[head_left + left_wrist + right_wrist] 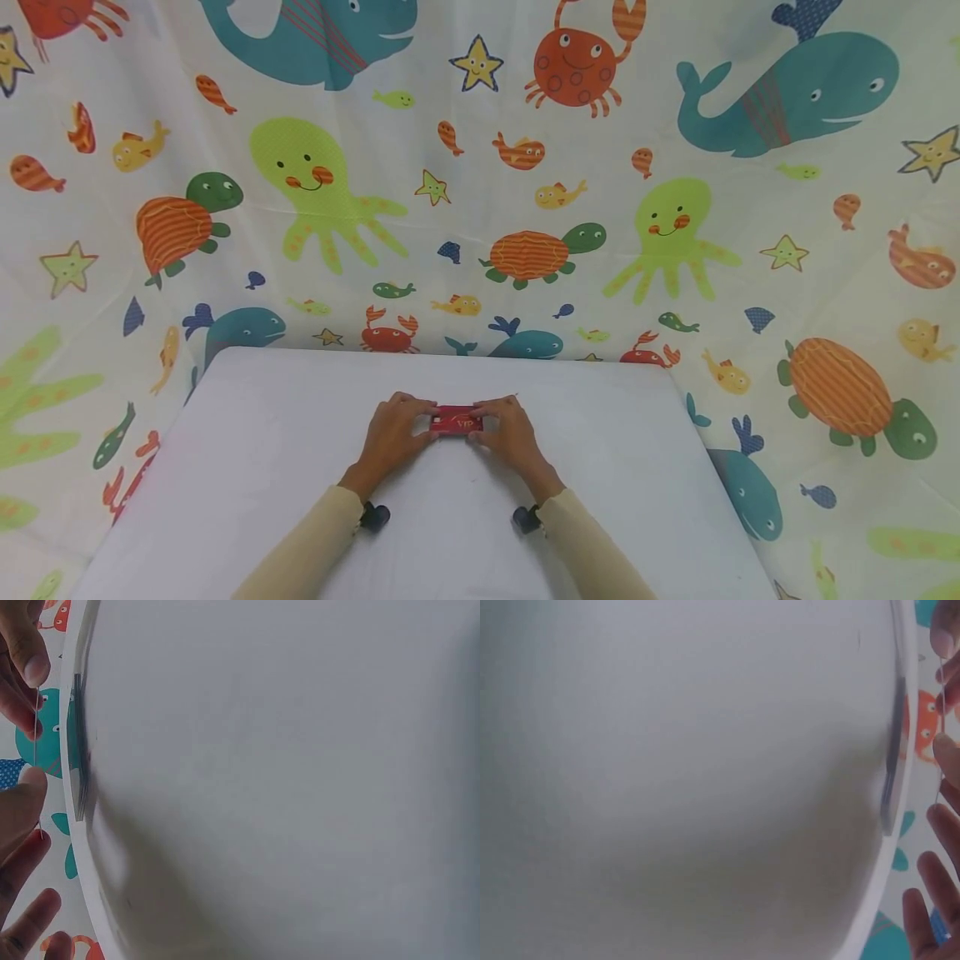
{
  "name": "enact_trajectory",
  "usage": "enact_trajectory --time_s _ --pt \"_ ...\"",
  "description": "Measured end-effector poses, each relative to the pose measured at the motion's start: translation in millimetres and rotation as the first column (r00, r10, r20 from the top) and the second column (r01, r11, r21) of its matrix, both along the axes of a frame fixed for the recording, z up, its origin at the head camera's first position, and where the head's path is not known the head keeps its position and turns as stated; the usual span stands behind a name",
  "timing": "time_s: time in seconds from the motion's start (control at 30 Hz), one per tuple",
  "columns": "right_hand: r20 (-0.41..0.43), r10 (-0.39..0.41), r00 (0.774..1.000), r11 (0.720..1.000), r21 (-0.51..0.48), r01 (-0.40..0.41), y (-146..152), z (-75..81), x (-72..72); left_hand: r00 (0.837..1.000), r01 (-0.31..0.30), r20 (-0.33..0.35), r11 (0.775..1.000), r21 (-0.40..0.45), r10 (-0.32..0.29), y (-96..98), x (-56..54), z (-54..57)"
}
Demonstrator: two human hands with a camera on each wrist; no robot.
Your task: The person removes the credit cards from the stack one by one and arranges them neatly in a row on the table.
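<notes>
A small red card (456, 420) with gold "VIP" lettering is held over the far half of the white table. My left hand (392, 433) pinches its left end between thumb and fingers, while my right hand (513, 435) does the same at the right end. From the left wrist the card (35, 750) appears edge-on as a thin line, with the left hand (19, 817) lowest in view and its other fingers spread. The right wrist view also catches the card (943, 712) edge-on, beside the right hand (945, 825).
The white table (300, 433) spreads under both forearms. Behind it and along its sides hangs a white curtain (450, 208) printed with sea animals. In both wrist views a narrow grey strip (79, 750) lies along the table's edge. Each wrist carries a small black camera (375, 517).
</notes>
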State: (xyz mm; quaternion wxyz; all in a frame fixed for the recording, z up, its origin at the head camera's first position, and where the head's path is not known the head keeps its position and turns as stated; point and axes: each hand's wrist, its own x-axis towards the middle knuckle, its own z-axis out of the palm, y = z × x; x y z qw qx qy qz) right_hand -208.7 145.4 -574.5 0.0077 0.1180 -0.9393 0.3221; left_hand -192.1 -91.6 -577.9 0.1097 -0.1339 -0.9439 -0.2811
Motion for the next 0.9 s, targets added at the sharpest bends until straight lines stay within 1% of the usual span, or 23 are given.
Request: enact_trajectory --time_s 0.27,0.5,0.7,0.9 --pt "-0.016 0.029 0.999 1.0 -0.008 -0.029 -6 5.8 10.2 1.0 0.005 -0.021 1.0 0.014 -0.004 -10.8 10.0 4.7" --pt "-0.03 0.04 0.999 0.999 -0.016 -0.04 -13 6.4 16.9 1.0 0.004 -0.01 1.0 0.018 -0.004 -22.8 18.0 5.2" --pt "-0.044 0.051 0.998 0.998 -0.029 -0.052 -21 6.8 23.2 0.999 0.012 -0.032 1.0 0.0 -0.012 -30.1 23.0 3.8" --pt "-0.049 0.066 0.997 0.998 -0.013 -0.067 -27 6.3 28.2 0.999 0.018 -0.044 1.0 -0.002 -0.019 -37.5 29.1 5.1"
